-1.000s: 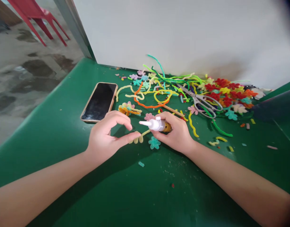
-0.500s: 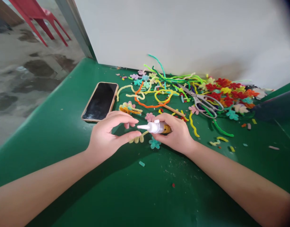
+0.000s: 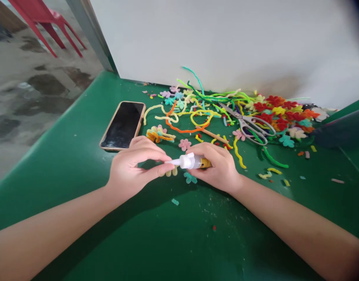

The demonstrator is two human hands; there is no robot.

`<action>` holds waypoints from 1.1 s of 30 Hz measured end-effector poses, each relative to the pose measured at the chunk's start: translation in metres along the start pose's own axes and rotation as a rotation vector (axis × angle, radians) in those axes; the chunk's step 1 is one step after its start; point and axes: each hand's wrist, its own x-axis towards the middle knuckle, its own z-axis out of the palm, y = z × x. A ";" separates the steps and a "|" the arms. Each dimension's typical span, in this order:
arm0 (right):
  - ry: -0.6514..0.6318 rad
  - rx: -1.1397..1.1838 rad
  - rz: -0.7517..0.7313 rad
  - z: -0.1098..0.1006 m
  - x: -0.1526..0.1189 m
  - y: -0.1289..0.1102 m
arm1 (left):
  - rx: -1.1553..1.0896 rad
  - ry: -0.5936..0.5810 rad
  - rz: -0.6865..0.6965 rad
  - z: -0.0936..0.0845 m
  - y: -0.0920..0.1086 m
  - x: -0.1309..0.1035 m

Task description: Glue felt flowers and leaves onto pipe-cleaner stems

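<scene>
My right hand (image 3: 214,166) is wrapped round a small clear glue bottle (image 3: 197,160) with a yellow label and a white top. The bottle lies nearly level, its long white nozzle (image 3: 175,161) pointing left. Thumb and fingertips of my left hand (image 3: 135,162) pinch the nozzle's end and hide its very tip. Just below the hands, a teal fuzzy flower (image 3: 190,178) and a partly covered pale yellow one (image 3: 171,171) lie on the green surface. A pink flower (image 3: 184,144) is just beyond the bottle.
A phone (image 3: 122,125) lies beyond my left hand. Grey-handled scissors (image 3: 249,124), a wooden stick (image 3: 214,136), loose pipe cleaners (image 3: 187,130) and a heap of fuzzy flowers (image 3: 281,113) lie along the white wall (image 3: 214,43). A red chair (image 3: 47,19) stands at upper left.
The fingers of my left hand have closed on the nozzle's end, where they were apart before. The bottle has turned slightly in my right hand.
</scene>
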 end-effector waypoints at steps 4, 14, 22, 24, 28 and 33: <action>-0.020 0.011 0.036 0.000 0.000 0.000 | 0.032 0.020 0.032 0.001 0.000 0.000; -0.129 0.160 0.173 -0.001 -0.002 0.000 | 0.010 0.063 -0.014 0.001 -0.002 -0.003; -0.063 0.097 0.097 -0.002 0.000 -0.001 | 0.056 0.078 -0.051 0.001 -0.001 -0.002; -0.061 0.091 0.086 -0.001 0.000 -0.001 | 0.081 0.077 -0.052 0.001 -0.001 -0.003; -0.059 0.072 0.079 -0.001 0.000 -0.002 | 0.120 0.080 -0.067 0.001 -0.001 -0.003; -0.078 0.076 0.106 -0.001 -0.001 -0.002 | 0.130 0.085 -0.078 0.001 0.000 -0.003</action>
